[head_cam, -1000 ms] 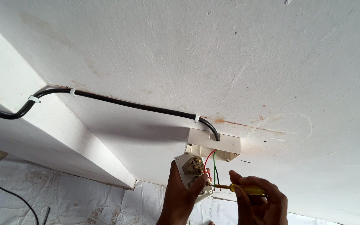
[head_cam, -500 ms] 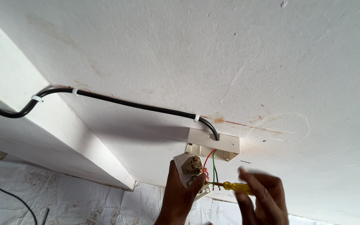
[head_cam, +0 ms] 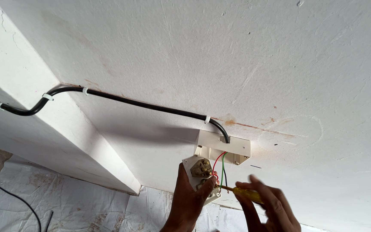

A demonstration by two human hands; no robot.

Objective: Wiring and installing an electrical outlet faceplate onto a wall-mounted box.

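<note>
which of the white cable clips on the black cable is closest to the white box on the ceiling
The white clip just before the black cable bends down into the white mounting box; the other clips sit far left, near the beam corner.

Two bare hands entering from the lower frame edge. Left hand [head_cam: 190,195]: ungloved, no ring or watch in view, forearm uncovered down to the frame border, no sleeve visible. Right hand [head_cam: 269,208]: likewise ungloved, fingers slightly motion-blurred, so fine detail such as nails or marks possibly lost; wrist cut off by the frame edge.
</note>
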